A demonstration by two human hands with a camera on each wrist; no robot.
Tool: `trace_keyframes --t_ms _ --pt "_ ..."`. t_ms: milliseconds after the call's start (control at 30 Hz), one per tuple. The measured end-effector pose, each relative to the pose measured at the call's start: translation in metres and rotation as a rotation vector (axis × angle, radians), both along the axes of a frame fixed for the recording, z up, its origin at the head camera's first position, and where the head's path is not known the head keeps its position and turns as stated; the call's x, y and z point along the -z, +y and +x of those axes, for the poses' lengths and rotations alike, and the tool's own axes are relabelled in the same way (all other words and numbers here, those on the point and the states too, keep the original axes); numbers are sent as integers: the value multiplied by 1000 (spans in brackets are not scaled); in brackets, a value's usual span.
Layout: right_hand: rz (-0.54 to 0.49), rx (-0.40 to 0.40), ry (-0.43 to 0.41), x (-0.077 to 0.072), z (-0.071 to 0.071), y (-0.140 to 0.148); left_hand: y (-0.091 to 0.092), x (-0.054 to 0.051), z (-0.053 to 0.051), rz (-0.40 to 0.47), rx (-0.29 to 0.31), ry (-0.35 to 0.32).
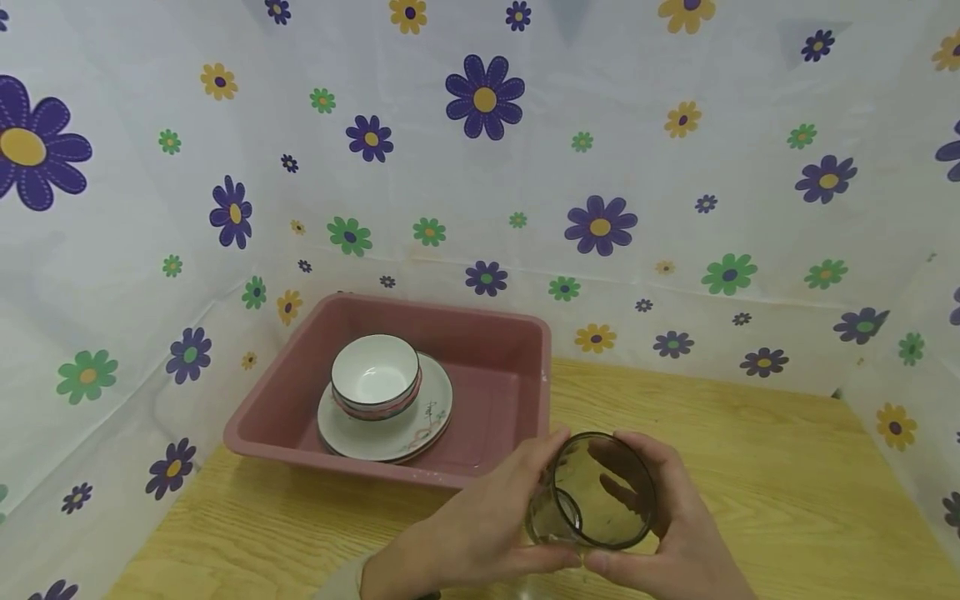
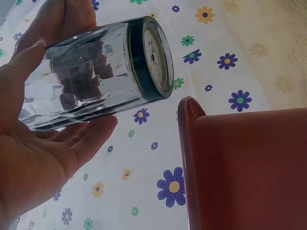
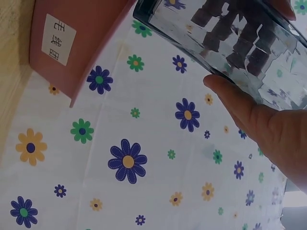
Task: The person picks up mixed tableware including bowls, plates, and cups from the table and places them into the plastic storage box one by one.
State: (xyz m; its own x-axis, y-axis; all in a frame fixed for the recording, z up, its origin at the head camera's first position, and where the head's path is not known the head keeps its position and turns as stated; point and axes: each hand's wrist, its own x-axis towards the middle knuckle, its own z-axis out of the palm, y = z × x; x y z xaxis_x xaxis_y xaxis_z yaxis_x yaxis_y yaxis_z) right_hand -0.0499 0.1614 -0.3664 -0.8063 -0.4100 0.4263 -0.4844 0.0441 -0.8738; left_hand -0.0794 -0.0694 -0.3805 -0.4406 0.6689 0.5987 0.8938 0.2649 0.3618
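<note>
A clear, greyish drinking glass is tilted in the air at the front right of the pink basin. My left hand grips the glass from the left, thumb and fingers around its side. On the other side my right hand holds it too. In the left wrist view the glass shows a faceted wall and a thick base, with the left hand around it. The right wrist view has the right thumb lying along the glass.
In the basin a white bowl, apparently stacked on another, sits on patterned plates. A label with handwritten characters is stuck on the basin's outside. The wooden table is bordered by flower-printed sheeting.
</note>
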Motion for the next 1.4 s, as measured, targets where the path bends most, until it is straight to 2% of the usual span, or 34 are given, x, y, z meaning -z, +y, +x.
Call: trace_keyframes --t_ms 267,600,800,1033,1400 --pt "29 24 16 1 1 -2 0 -2 0 3 -12 39" --pt "43 42 47 0 2 -6 -1 0 2 -10 -54 -38" --pt "53 37 95 2 1 -8 -3 -1 3 -7 -60 -72" --pt "122 40 132 3 -2 -9 -4 -3 3 -1 -70 -106" --pt "185 50 158 -1 -2 -10 -4 -6 1 85 29 -146"
